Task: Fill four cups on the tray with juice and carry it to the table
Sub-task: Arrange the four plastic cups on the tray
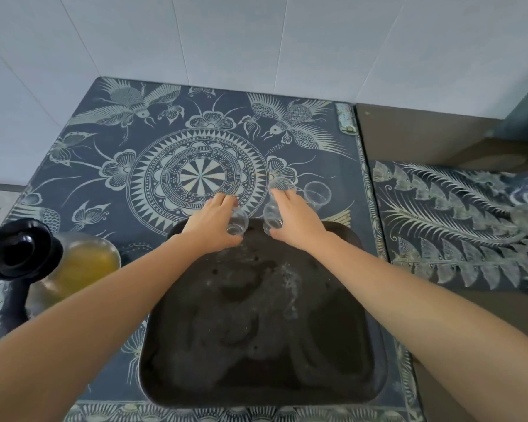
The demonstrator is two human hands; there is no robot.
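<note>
A dark square tray (256, 360) lies on the blue patterned cloth in front of me. My left hand (214, 217) grips a small clear cup (237, 223) over the tray's far edge. My right hand (293, 217) holds a second clear cup (270, 219) beside it. Two more clear cups stand on the cloth just beyond my right hand, one (317, 191) plainly seen and one (282, 185) partly hidden. At the left stands a glass jug of yellow juice (83, 263) with a black lid and handle (19, 254).
The blue cloth with white bird and flower patterns (195, 141) covers the counter up to a white tiled wall (256, 41). A second patterned cloth (454, 226) lies on a lower surface to the right, with a brown ledge (424, 135) behind.
</note>
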